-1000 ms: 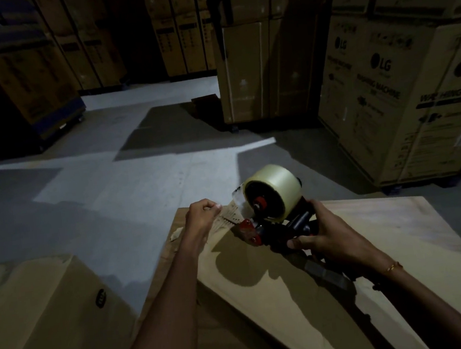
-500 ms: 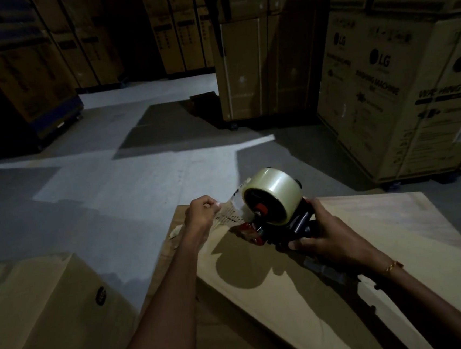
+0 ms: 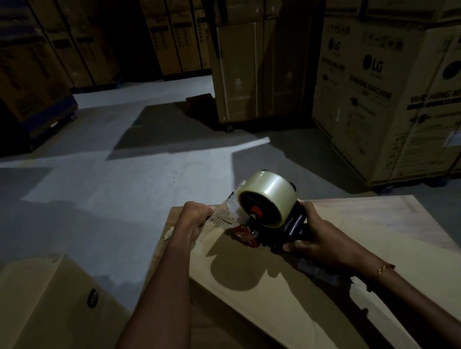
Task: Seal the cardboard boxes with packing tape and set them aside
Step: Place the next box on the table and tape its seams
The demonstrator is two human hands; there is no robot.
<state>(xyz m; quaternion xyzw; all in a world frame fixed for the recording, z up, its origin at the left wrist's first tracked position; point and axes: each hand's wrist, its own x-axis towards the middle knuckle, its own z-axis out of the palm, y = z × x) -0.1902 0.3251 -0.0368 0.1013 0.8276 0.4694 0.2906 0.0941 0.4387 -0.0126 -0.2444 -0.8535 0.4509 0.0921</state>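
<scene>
Through the head camera I looked down at a large cardboard box (image 3: pixel 304 279) lying directly below me, its pale top flap tilted up toward the right. My right hand (image 3: pixel 319 246) had its fingers wrapped round the black handle of a tape dispenser (image 3: pixel 273 226), which sat near the box's far left corner with its red front end low against the flap. A fat roll of clear packing tape (image 3: pixel 268 197) sat on top of it. My left hand (image 3: pixel 195 220) was clenched on the loose tape end (image 3: pixel 225 217), pinching it and stretching a short wrinkled strip away from the roll.

A second box (image 3: pixel 40 319) stood just beside, on the left, on the grey floor (image 3: pixel 112 185). Stacks of printed appliance cartons (image 3: pixel 399 96) rose well apart on the right.

I judged the sealing had barely begun. To do this step well, I thought the strip should be kept taut and flat, its end pressed down over the box edge first, then the dispenser drawn steadily along the seam. The wrinkles suggested the tape could fold and stick to itself.
</scene>
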